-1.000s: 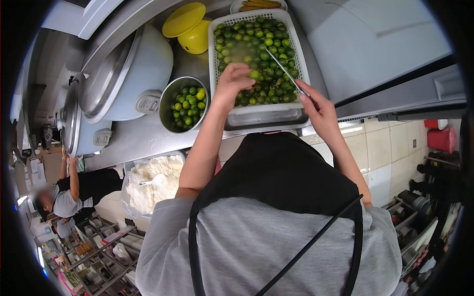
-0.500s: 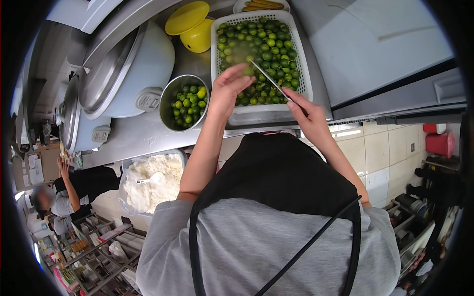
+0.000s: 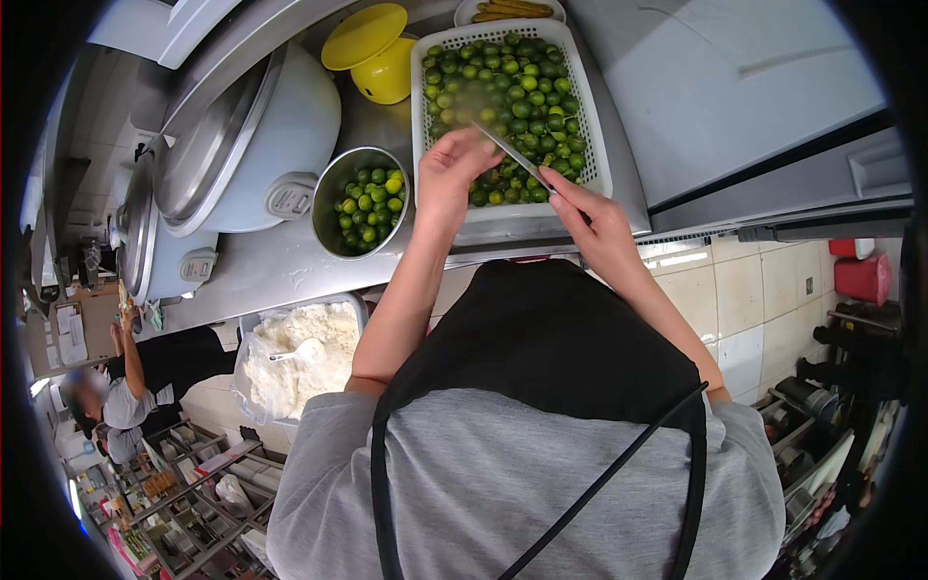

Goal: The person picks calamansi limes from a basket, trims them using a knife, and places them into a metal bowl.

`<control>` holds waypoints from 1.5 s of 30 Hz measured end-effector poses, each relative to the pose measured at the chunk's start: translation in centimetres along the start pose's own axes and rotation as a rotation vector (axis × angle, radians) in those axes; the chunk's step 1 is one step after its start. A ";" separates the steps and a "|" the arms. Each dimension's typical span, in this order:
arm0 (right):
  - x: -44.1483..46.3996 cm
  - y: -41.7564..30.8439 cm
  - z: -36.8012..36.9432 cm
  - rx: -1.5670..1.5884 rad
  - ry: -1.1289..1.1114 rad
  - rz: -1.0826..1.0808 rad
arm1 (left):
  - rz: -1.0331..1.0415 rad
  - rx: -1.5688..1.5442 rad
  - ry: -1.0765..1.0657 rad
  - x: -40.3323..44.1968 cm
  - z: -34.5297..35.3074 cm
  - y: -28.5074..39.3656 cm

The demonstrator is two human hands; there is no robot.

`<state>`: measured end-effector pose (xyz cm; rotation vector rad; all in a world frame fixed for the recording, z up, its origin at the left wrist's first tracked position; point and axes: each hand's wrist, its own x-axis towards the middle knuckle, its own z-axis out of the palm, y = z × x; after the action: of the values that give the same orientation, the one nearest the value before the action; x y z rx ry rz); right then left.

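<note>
My right hand grips a knife with a thin metal blade, slanting up and left over a white perforated basket. The blade's tip reaches the fingertips of my left hand. Those fingers are curled and closed at the basket's near left side; whatever they hold is hidden. Small green limes fill the basket, and a blurry patch hides some of them. Left of my left forearm stands a round metal pot holding more limes, one of them yellowish.
Large rice cookers and a yellow container stand on the metal counter. Below the counter's edge is a tub of white rice-like food with a scoop. A co-worker is at far left.
The knife and my right hand have shifted slightly left, bringing the tip to my left fingers. My left fingers have closed inward. At far left, the co-worker's arm has moved.
</note>
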<state>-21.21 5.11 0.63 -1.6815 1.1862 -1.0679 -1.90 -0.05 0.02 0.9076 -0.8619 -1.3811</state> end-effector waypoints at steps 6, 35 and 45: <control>1.0 0.4 0.4 -0.097 0.001 -0.008 | -0.052 0.149 -0.074 -0.7 -0.3 0.1; 0.1 0.8 0.0 -0.027 -0.150 0.074 | -0.128 -0.292 -0.073 0.7 -5.5 0.5; 1.9 4.2 -1.8 -0.139 -0.182 0.211 | 0.071 1.124 -0.032 -1.0 -9.3 6.9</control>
<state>-23.72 2.04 -2.30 -1.6760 1.3092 -0.7029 9.46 1.07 2.42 1.6546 -1.7247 -0.7683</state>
